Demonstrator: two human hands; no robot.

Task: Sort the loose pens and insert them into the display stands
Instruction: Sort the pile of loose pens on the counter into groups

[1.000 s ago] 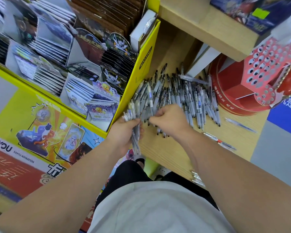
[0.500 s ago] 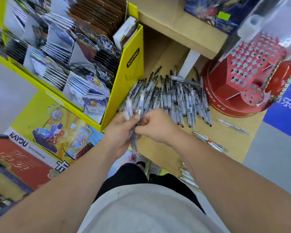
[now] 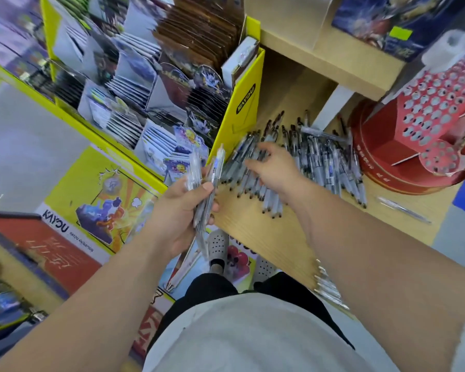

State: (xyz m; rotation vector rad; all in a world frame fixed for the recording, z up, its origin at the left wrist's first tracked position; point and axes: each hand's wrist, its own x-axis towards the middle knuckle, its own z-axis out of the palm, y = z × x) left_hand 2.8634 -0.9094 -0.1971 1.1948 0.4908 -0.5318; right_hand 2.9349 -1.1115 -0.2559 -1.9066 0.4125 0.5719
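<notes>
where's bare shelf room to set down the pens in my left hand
Bare shelf shows between the pen pile and the front edge, and behind the pile beside the yellow card box. Crowded from pile to red stand.

Probably a stationery or toy shop: a yellow cardboard display rack of card packs fills the upper left, loose grey plastic pens heap on a pale wooden shelf, and a red perforated cardboard stand stands at right.

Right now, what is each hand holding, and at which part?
The left hand grips a bundle of pens around their middles. The right hand rests on the pile, fingers spread; it is blurred, and no hold shows.
</notes>
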